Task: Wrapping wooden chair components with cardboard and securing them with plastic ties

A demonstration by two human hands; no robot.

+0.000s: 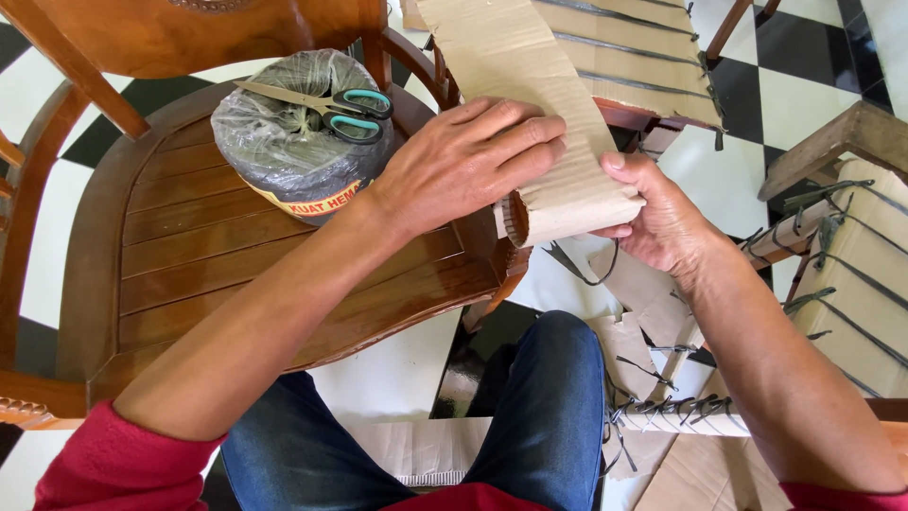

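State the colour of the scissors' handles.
The scissors on the wrapped roll have teal-green handles edged in black, seen clearly in the head view.
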